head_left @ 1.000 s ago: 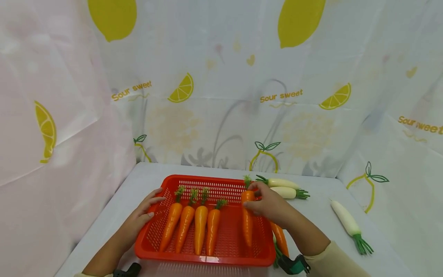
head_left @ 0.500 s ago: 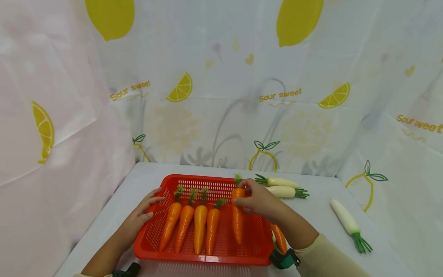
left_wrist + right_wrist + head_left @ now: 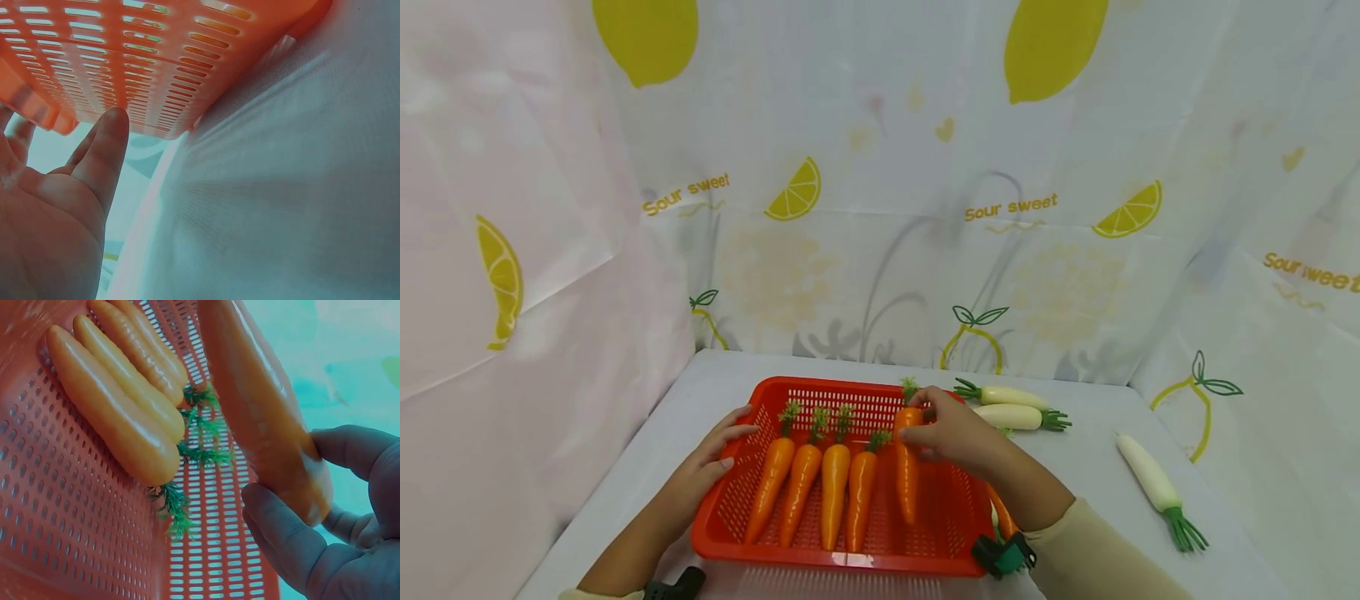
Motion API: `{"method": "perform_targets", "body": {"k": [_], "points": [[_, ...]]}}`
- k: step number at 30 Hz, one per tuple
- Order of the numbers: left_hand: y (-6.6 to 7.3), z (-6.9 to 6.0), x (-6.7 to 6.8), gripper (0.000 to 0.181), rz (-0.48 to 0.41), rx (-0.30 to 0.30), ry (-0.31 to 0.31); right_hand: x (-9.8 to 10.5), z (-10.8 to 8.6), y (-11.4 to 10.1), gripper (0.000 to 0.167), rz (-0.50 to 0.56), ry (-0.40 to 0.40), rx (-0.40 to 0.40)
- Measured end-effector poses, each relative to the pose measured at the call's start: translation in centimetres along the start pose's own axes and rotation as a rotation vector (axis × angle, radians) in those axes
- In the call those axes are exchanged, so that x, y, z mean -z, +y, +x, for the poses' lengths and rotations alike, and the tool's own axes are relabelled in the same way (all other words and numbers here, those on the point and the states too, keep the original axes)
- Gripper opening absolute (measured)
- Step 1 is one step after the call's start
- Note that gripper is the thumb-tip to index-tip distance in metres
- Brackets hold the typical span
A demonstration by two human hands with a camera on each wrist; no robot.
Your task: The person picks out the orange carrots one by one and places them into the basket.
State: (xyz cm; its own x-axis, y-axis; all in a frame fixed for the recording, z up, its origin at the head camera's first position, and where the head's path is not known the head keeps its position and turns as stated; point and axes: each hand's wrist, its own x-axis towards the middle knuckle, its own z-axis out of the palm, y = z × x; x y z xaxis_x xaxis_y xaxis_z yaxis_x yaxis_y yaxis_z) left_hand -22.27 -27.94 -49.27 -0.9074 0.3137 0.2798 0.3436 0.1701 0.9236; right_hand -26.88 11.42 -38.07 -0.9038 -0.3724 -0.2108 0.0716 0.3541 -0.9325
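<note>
My right hand pinches a glossy orange carrot near its leafy top, with the tip pointing down over the right half of a red slotted basket. In the right wrist view, thumb and fingers hold the thick end of this carrot, apart from the others. Several more carrots lie side by side in the basket's left half, green tops toward the back. My left hand rests its fairly straight fingers against the left rim. The left wrist view has a digit touching the slotted wall from outside.
Two white radishes lie behind the basket's right corner on the white table. Another white radish lies farther right. Beside the basket's right wall, partly under my right forearm, is another carrot. A lemon-print cloth surrounds the table.
The right hand has moved left with its carrot, from the basket's right side toward the row of carrots. The left hand stays at the rim.
</note>
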Motion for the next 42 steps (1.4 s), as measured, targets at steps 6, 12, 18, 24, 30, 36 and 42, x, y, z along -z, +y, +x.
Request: {"method": "perform_targets", "body": {"k": [6, 12, 18, 24, 30, 36, 42], "points": [[-0.1, -0.2, 0.0, 0.044, -0.011, -0.002, -0.005, -0.5, 0.7, 0.0, 0.045, -0.023, -0.001, -0.013], [-0.1, 0.0, 0.1, 0.044, 0.000, -0.001, -0.001, -0.6, 1.5, 0.0, 0.047, 0.024, -0.025, -0.037], [-0.2, 0.4, 0.3, 0.043, 0.007, -0.004, 0.006, -0.7, 2.2, 0.3, 0.049, 0.022, -0.044, -0.039], [-0.2, 0.2, 0.1, 0.044, -0.002, 0.000, 0.003, -1.2, 2.6, 1.0, 0.047, -0.018, -0.067, -0.055], [-0.1, 0.1, 0.0, 0.043, -0.006, 0.000, 0.001, -1.6, 2.8, 1.2, 0.047, -0.033, -0.044, -0.088], [-0.1, 0.2, -0.1, 0.044, -0.001, 0.002, -0.003, -1.9, 3.2, 1.6, 0.043, -0.082, -0.051, -0.109], [0.0, 0.1, 0.0, 0.044, 0.012, 0.020, 0.008, -2.3, 3.4, 1.7, 0.040, -0.163, -0.064, -0.137]]}}
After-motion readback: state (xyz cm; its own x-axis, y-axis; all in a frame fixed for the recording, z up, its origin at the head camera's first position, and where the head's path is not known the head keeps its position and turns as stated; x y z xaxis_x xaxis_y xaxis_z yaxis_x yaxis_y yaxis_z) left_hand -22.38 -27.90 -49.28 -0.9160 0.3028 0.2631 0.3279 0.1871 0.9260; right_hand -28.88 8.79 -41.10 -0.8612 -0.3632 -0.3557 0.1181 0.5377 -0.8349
